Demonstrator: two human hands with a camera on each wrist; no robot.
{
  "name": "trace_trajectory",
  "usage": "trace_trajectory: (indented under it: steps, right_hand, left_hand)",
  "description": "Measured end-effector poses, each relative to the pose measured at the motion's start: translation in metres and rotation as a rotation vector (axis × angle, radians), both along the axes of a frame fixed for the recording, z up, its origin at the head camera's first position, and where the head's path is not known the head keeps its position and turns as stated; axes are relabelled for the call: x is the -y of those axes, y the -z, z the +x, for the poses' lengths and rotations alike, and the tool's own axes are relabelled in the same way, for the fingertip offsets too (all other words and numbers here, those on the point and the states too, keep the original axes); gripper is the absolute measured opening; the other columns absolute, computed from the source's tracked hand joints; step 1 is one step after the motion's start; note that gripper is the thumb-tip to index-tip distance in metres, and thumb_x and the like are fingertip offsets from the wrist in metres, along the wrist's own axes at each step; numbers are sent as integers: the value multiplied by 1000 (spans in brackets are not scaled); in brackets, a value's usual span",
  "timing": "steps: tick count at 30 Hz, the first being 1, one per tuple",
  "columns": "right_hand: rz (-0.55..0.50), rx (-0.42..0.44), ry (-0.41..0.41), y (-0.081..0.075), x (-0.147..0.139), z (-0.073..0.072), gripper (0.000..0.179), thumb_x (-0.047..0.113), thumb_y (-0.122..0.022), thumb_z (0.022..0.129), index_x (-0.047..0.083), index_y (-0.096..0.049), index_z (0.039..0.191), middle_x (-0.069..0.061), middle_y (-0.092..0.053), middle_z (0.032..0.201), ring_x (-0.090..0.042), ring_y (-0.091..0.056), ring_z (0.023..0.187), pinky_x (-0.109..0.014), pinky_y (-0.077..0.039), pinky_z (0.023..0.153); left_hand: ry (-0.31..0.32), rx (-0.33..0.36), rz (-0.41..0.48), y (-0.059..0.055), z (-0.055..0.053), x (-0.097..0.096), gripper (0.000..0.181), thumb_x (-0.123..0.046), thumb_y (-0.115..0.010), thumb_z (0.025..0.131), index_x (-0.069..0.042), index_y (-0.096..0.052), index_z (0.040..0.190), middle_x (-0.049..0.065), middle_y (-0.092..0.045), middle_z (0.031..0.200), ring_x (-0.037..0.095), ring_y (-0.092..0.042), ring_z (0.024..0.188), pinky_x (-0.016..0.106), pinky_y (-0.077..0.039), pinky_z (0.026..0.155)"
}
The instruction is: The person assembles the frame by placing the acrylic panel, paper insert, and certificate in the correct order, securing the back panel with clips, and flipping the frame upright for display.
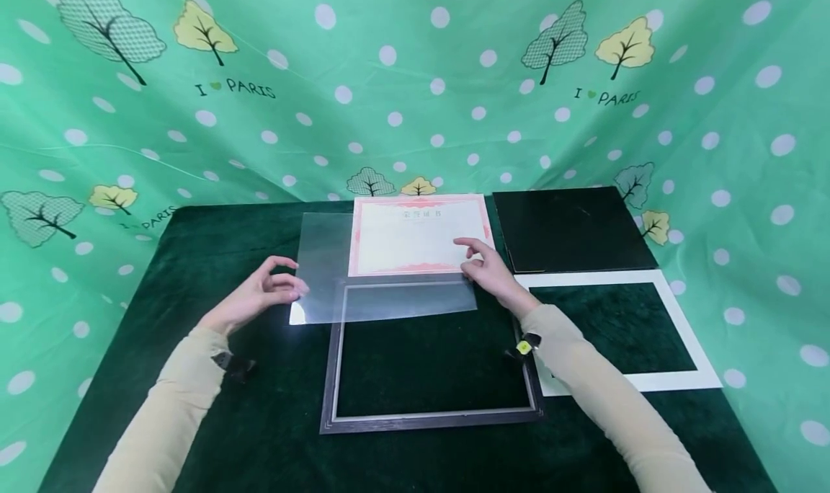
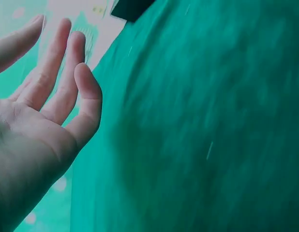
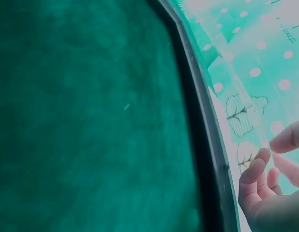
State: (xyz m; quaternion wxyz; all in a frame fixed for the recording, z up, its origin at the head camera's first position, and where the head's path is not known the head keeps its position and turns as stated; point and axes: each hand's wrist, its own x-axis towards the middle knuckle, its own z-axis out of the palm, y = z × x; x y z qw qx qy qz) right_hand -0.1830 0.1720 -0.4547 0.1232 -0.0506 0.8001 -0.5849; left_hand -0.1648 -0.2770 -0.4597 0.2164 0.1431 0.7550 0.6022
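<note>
A clear, see-through plastic sheet (image 1: 324, 262) is held tilted over the top part of a dark picture frame (image 1: 329, 378) and overlaps a pink-bordered certificate (image 1: 402, 244). My left hand (image 1: 269, 287) holds the sheet by its left edge, fingers bent and apart in the left wrist view. At the other side my right hand (image 1: 489, 269) pinches the sheet's edge between thumb and fingers, above the certificate's lower right corner. In the right wrist view that hand (image 3: 265, 193) is beyond the frame's bar (image 3: 202, 101). The sheet itself is barely visible in either wrist view.
A flat black board (image 1: 570, 230) lies at the back right. In front of it is a white mat (image 1: 674, 381) with a rectangular opening, partly under my right forearm. Dark green cloth (image 1: 259, 421) covers the table, and a green printed curtain (image 1: 415, 75) hangs behind.
</note>
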Motion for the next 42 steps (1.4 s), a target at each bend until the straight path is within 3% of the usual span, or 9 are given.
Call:
trace_trajectory:
  steps: [4, 10, 17, 20, 25, 29, 31, 42]
  right_hand:
    - [30, -38, -5, 0, -21, 15, 54, -6, -48, 90, 3, -43, 142, -15, -35, 102, -10, -30, 50, -23, -32, 55]
    - [20, -116, -31, 5, -49, 35, 54, -9, -49, 90, -1, -40, 143, -18, -35, 100, -9, -32, 53, -22, -33, 53]
    - [42, -105, -62, 11, -73, 61, 56, -8, -49, 93, 2, -36, 146, -18, -34, 103, -10, -41, 58, -22, -35, 56]
    - [54, -138, -55, 11, -78, 70, 54, -8, -51, 92, 0, -38, 145, -19, -36, 104, -10, -43, 60, -21, -37, 58]
    - [91, -141, -11, -7, -72, 85, 54, -12, -52, 91, -8, -37, 142, -24, -40, 106, -18, -53, 74, -19, -42, 64]
    - [176, -172, 3, 3, -77, 91, 54, -8, -57, 91, -4, -41, 142, -18, -45, 104, -23, -52, 79, -22, -43, 65]
    - [212, -194, -2, 13, -82, 93, 54, -5, -59, 90, 0, -44, 142, -14, -47, 102, -18, -48, 76, -24, -42, 64]
    - [290, -221, -29, 15, -86, 121, 50, -8, -63, 87, -7, -48, 135, -12, -53, 97, -14, -47, 68, -25, -40, 55]
  left_hand:
    - [11, -4, 20, 2, 1, -21, 44, -8, -60, 96, -3, -33, 130, 14, -66, 110, 19, -62, 101, 26, -47, 89]
    - [-6, -37, -1, 1, 6, -46, 36, -9, -62, 95, 4, -42, 121, 18, -64, 107, 21, -62, 98, 24, -47, 88]
    - [13, -14, -40, 3, 19, -68, 33, -9, -64, 94, 7, -48, 117, 20, -63, 107, 24, -62, 98, 24, -47, 88]
    - [17, -25, -46, 4, 26, -74, 31, -8, -65, 93, 6, -49, 116, 19, -62, 105, 26, -61, 95, 25, -49, 85]
    - [10, -66, -70, 5, 36, -79, 27, -4, -67, 90, 6, -52, 111, 17, -60, 100, 28, -58, 90, 25, -50, 81]
    - [-9, -87, -116, 6, 45, -82, 25, -3, -67, 90, 5, -54, 109, 14, -59, 95, 28, -56, 88, 26, -49, 78]
    - [-16, -96, -135, 6, 50, -82, 24, -3, -68, 90, 4, -54, 108, 13, -58, 93, 28, -56, 87, 26, -49, 77]
    - [23, -218, -257, 5, 77, -83, 24, -8, -73, 86, -3, -57, 104, 3, -55, 84, 18, -53, 79, 28, -49, 70]
